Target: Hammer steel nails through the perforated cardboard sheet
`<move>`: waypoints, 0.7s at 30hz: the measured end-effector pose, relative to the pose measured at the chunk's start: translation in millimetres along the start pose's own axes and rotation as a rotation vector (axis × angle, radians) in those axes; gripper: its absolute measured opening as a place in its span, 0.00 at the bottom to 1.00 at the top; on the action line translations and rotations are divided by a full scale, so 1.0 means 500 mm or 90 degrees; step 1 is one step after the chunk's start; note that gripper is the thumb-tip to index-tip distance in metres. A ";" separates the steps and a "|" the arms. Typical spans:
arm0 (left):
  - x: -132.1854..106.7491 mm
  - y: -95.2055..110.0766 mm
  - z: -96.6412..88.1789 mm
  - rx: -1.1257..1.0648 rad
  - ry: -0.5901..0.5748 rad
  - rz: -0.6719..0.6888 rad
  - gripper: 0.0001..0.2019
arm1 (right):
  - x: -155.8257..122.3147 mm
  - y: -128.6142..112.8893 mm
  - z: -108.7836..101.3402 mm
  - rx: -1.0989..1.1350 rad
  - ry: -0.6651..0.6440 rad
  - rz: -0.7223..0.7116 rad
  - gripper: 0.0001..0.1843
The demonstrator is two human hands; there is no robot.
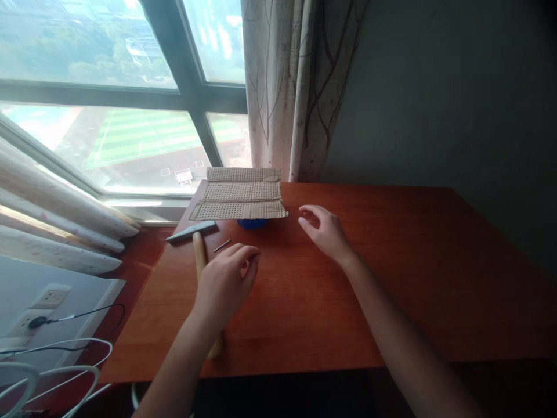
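Note:
My left hand (pixel 226 281) hovers over the reddish wooden table (pixel 391 273), fingers loosely curled and apart, holding nothing. Under it lies a hammer with a wooden handle (pixel 199 252) and a grey metal head (pixel 189 232). A thin nail (pixel 221 245) lies just beyond the fingertips. My right hand (pixel 324 232) is open, fingers spread, above the table to the right of a perforated cardboard sheet (pixel 239 200). A blue object (pixel 252 223) peeks out from under the cardboard's near edge.
A patterned curtain (pixel 296 87) hangs behind the table, next to a large window (pixel 108 87). At the lower left are a wall socket with a plug (pixel 41 316) and white wire hangers (pixel 52 371). A grey wall stands on the right.

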State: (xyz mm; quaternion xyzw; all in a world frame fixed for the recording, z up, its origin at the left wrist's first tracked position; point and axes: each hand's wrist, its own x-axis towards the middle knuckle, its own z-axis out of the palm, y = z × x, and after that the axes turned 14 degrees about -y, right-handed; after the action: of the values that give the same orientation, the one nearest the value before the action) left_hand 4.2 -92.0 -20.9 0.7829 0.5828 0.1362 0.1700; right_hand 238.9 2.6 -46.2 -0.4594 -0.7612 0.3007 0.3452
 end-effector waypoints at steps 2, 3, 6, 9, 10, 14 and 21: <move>0.013 0.050 0.032 -0.012 -0.075 0.052 0.11 | -0.051 0.011 0.007 0.075 0.006 0.046 0.11; 0.023 0.075 0.053 0.002 -0.121 0.079 0.11 | -0.074 0.015 0.012 0.109 0.005 0.066 0.10; 0.055 0.134 0.122 0.060 -0.232 0.149 0.11 | -0.135 0.026 0.025 0.171 0.029 0.118 0.11; 0.077 0.159 0.180 0.045 -0.200 0.162 0.13 | -0.175 0.034 0.038 0.125 0.031 0.136 0.12; 0.080 0.160 0.192 0.038 -0.188 0.170 0.14 | -0.184 0.037 0.043 0.108 0.028 0.135 0.13; 0.075 0.147 0.209 0.010 -0.169 0.211 0.14 | -0.202 0.014 0.052 0.075 0.044 0.114 0.16; 0.082 0.139 0.199 0.009 -0.215 0.203 0.08 | -0.238 -0.212 0.015 0.440 -0.025 0.014 0.17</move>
State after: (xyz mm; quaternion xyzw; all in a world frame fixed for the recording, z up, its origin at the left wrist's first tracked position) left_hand 117.2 -81.6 -80.9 0.8778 0.4160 0.0244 0.2362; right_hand 221.0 -148.4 1.8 -0.3176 -0.6156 0.5532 0.4628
